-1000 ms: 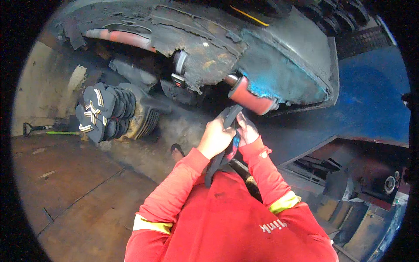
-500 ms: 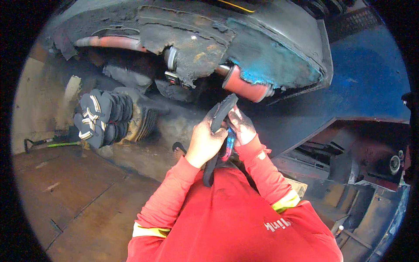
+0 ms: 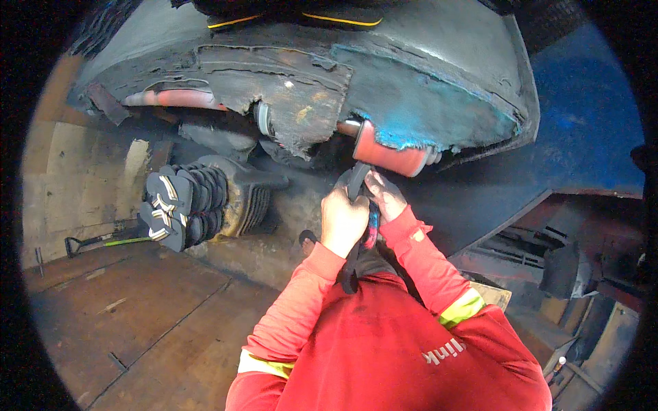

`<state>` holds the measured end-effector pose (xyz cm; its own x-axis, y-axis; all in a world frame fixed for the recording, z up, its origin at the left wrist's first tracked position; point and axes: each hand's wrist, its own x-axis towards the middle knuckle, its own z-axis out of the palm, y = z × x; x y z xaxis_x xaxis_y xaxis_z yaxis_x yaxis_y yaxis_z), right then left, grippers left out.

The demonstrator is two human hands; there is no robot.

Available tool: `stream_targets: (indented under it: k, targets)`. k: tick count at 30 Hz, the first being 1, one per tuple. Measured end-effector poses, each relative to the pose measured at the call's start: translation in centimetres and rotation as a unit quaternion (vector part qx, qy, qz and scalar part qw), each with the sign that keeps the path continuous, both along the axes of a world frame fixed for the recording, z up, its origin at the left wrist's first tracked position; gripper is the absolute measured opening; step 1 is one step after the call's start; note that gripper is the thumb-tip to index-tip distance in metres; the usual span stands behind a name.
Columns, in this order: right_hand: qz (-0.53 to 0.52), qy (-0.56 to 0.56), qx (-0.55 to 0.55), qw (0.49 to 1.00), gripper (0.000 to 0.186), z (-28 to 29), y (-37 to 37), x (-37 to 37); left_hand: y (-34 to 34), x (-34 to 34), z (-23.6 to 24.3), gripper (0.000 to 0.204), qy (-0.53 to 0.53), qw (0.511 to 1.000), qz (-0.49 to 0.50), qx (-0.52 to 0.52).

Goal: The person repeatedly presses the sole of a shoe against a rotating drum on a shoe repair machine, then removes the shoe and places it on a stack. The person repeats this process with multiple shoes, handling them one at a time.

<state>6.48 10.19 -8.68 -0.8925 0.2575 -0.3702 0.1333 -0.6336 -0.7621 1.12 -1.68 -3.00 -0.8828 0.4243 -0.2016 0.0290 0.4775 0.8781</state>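
A black flip-flop [image 3: 356, 183] is held edge-on between my two hands, with a blue and pink strap on its right side. My left hand [image 3: 343, 220] wraps round the sole from the left. Dark smudges cover the fingers of my right hand [image 3: 388, 198], which are closed on the other side of it. The upper end of the sole is at the lower left edge of a red sanding roller [image 3: 389, 152]; I cannot tell whether they touch. Below my left hand the sole's other end hangs toward my red shirt.
Ragged, dust-covered sheeting [image 3: 274, 85] hangs over the machine around the roller. On the left, several black flip-flops [image 3: 171, 192] with striped straps lie stacked on a dark stand [image 3: 247, 188]. A blue panel [image 3: 576, 123] rises at right, above a recess with scraps.
Both hands have brought the flip-flop closer to the roller, and its sole now stands more upright. My view has shifted, so the surroundings sit differently in the picture.
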Motion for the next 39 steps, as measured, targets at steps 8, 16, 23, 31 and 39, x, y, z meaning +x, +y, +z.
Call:
stream_targets:
  k: [8, 16, 23, 31, 39]
  targets:
    - [0.032, -0.012, -0.040, 0.999, 0.053, 0.9, -0.2, 0.8, -1.8, 1.1, 0.9, 0.025, 0.012, 0.997, 0.012, 0.069]
    - [0.009, 0.029, -0.061, 0.998, 0.044, 0.8, -1.5, 2.0, -3.0, 1.6, 3.1, 0.048, 0.033, 0.995, -0.023, 0.095]
    - [-0.025, -0.031, -0.035, 0.999, 0.036, -0.4, 0.7, 1.1, 0.0, 0.4, 0.6, 0.035, 0.046, 0.995, -0.028, 0.081]
    - [0.010, -0.021, 0.033, 0.999, 0.051, 2.6, -0.2, 2.6, -2.8, 2.9, -0.2, 0.038, -0.017, 0.991, -0.016, 0.128]
    - [-0.057, 0.040, -0.054, 0.996, 0.053, 0.5, -2.5, 2.6, -3.3, 1.2, 1.5, 0.030, -0.035, 0.993, -0.103, 0.053]
